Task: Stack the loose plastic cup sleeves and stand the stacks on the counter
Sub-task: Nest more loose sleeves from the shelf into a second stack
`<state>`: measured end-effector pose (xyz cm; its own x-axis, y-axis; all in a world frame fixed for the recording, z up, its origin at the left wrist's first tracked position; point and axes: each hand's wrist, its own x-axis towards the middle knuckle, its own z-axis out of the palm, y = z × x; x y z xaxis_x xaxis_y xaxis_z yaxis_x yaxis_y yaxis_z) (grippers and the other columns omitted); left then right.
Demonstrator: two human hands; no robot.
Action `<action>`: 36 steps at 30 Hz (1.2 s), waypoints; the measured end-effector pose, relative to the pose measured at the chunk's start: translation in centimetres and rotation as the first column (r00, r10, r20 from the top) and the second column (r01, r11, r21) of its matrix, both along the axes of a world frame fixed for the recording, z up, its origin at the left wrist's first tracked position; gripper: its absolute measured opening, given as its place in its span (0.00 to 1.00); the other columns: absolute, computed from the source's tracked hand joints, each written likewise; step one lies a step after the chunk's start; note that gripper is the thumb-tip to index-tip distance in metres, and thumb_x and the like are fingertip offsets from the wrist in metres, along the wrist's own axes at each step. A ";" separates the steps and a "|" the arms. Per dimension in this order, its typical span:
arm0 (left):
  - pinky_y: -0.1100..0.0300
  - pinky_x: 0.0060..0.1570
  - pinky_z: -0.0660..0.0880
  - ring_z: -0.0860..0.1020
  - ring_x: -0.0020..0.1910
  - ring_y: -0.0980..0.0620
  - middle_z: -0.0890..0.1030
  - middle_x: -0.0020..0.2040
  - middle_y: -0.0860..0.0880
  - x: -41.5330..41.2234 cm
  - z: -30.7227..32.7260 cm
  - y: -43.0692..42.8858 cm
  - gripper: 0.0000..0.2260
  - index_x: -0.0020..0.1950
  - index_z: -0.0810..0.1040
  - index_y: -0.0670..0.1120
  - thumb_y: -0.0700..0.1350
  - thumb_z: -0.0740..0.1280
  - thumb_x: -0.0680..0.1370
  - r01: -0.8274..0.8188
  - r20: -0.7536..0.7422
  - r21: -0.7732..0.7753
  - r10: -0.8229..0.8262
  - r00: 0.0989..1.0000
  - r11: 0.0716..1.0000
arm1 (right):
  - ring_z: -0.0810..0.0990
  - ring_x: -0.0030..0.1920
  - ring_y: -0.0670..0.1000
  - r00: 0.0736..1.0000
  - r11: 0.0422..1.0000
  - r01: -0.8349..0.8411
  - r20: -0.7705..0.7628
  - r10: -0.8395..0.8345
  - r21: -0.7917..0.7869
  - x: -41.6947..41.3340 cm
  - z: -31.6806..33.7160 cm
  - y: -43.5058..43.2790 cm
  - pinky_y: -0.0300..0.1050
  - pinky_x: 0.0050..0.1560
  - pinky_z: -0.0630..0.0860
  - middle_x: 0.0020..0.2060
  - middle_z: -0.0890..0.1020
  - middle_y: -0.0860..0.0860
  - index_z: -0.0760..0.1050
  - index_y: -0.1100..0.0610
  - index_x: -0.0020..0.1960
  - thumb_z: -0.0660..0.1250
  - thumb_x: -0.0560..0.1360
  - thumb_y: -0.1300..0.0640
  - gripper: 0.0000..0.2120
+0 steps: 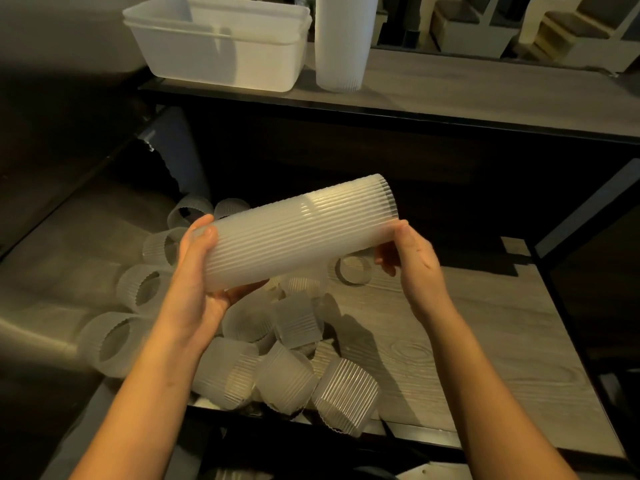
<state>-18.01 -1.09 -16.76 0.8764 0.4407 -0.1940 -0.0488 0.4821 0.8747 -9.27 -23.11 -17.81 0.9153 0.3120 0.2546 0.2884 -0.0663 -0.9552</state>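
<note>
Loose cup sleeves (294, 341) litter the lower shelf (450, 323), one finished stack (341, 39) stands on the counter (485, 95), left hand (199, 271) and right hand (408, 258) grip a second stack (301, 233) by its ends, so lots left imo.

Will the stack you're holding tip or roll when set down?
Probably light: the stack is thin translucent plastic. Tall and narrow, so possibly tippy upright, though a second stack stands on the counter. Laid flat, it may roll.

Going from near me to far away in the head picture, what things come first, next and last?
Loose cup sleeves on the lower shelf → sleeve stack held in left hand and right hand → counter → white tubs beside the standing stack.
</note>
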 end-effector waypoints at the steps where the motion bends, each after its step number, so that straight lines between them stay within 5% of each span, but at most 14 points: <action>1: 0.53 0.37 0.80 0.71 0.61 0.44 0.69 0.61 0.47 0.0 0.0 0.1 0.10 0.58 0.71 0.56 0.49 0.60 0.77 -0.003 -0.003 0.001 0.003 1.000 1.000 | 0.71 0.31 0.37 1.000 1.000 -0.015 0.000 0.015 -0.005 -0.1 -0.3 0.2 0.29 0.32 0.68 0.33 0.72 0.47 0.72 0.48 0.42 0.51 0.75 0.36 0.20; 3: 0.53 0.37 0.80 0.71 0.61 0.44 0.69 0.62 0.48 0.0 0.1 0.3 0.10 0.58 0.72 0.57 0.50 0.61 0.77 -0.005 -0.019 0.008 0.005 1.000 1.000 | 0.73 0.33 0.39 0.999 0.999 -0.034 -0.008 0.034 0.039 0.0 -1.0 0.1 0.30 0.32 0.70 0.35 0.74 0.48 0.74 0.49 0.47 0.49 0.70 0.27 0.28; 6: 0.53 0.36 0.80 0.72 0.61 0.44 0.70 0.61 0.48 -0.1 0.1 0.4 0.11 0.58 0.72 0.57 0.49 0.61 0.77 -0.009 -0.034 -0.004 0.009 0.999 1.000 | 0.75 0.35 0.41 0.992 0.981 0.100 -0.097 -0.085 0.165 1.4 -2.5 -0.6 0.33 0.34 0.72 0.47 0.77 0.53 0.72 0.47 0.54 0.50 0.77 0.40 0.17; 8: 0.53 0.36 0.80 0.72 0.60 0.44 0.70 0.60 0.48 -0.1 0.1 0.4 0.11 0.58 0.72 0.57 0.49 0.61 0.77 -0.014 -0.036 -0.022 0.013 0.999 1.000 | 0.77 0.42 0.44 0.981 0.983 0.172 -0.075 -0.176 -0.062 2.7 -4.4 -0.9 0.36 0.39 0.74 0.59 0.73 0.56 0.70 0.45 0.58 0.55 0.80 0.51 0.09; 11: 0.53 0.36 0.80 0.71 0.61 0.44 0.69 0.61 0.48 -0.1 0.3 0.4 0.11 0.58 0.72 0.57 0.49 0.61 0.76 -0.016 -0.033 -0.015 0.015 0.999 1.000 | 0.76 0.51 0.48 0.989 0.867 0.038 -0.105 -0.103 -0.497 4.1 -8.1 -0.8 0.38 0.46 0.75 0.67 0.66 0.53 0.65 0.51 0.68 0.61 0.78 0.57 0.19; 16: 0.54 0.36 0.80 0.72 0.60 0.43 0.70 0.61 0.47 -0.2 0.6 0.5 0.11 0.58 0.72 0.56 0.48 0.61 0.77 -0.014 -0.017 -0.021 0.014 1.000 1.000 | 0.76 0.57 0.50 0.986 0.696 -0.056 -0.149 -0.074 -0.716 4.6 -10.2 0.0 0.43 0.55 0.73 0.64 0.72 0.53 0.68 0.55 0.67 0.61 0.77 0.59 0.18; 19: 0.53 0.35 0.80 0.72 0.61 0.43 0.69 0.61 0.47 -0.2 0.7 0.6 0.11 0.58 0.72 0.57 0.48 0.61 0.76 -0.016 -0.016 -0.027 0.016 1.000 0.999 | 0.75 0.58 0.51 0.991 0.686 0.026 -0.071 -0.112 -0.727 4.4 -10.8 -0.6 0.43 0.58 0.72 0.61 0.74 0.55 0.73 0.57 0.61 0.60 0.78 0.62 0.13; 23: 0.53 0.35 0.80 0.72 0.60 0.43 0.69 0.62 0.47 0.0 0.7 0.6 0.10 0.57 0.72 0.57 0.48 0.61 0.77 -0.015 -0.014 -0.020 0.015 1.000 1.000 | 0.76 0.51 0.49 0.956 0.819 0.169 -0.111 -0.272 -0.549 3.4 -9.5 -1.6 0.40 0.50 0.74 0.55 0.76 0.55 0.74 0.57 0.57 0.59 0.78 0.62 0.10; 26: 0.52 0.36 0.80 0.72 0.60 0.43 0.69 0.62 0.47 0.3 0.8 0.4 0.10 0.57 0.72 0.57 0.48 0.61 0.77 0.000 -0.012 -0.014 0.000 1.000 1.000 | 0.77 0.44 0.45 0.919 0.945 0.293 -0.229 -0.320 -0.141 2.4 -6.4 -2.8 0.45 0.50 0.78 0.48 0.77 0.50 0.74 0.54 0.54 0.58 0.78 0.62 0.08; 31: 0.53 0.36 0.80 0.72 0.59 0.44 0.69 0.60 0.48 0.9 0.9 -0.3 0.09 0.56 0.72 0.57 0.48 0.61 0.77 0.022 0.001 -0.001 -0.022 1.000 1.000 | 0.79 0.39 0.43 0.923 0.784 0.362 -0.310 -0.227 0.504 0.9 -0.7 -4.6 0.36 0.41 0.78 0.40 0.79 0.47 0.74 0.52 0.48 0.57 0.79 0.62 0.10; 36: 0.54 0.36 0.80 0.72 0.58 0.45 0.69 0.58 0.49 1.1 0.9 -1.2 0.09 0.55 0.72 0.58 0.48 0.60 0.77 0.041 -0.007 0.002 -0.041 0.999 0.999 | 0.78 0.38 0.44 0.971 0.780 0.207 -0.224 -0.087 0.590 -0.5 1.0 -4.3 0.36 0.40 0.76 0.37 0.79 0.47 0.76 0.52 0.46 0.58 0.75 0.60 0.09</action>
<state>-16.88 -2.27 -15.90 0.8925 0.4049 -0.1989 -0.0233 0.4817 0.8760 -9.80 -27.43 -16.78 0.9843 0.0058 0.1763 0.1482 0.5144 -0.8447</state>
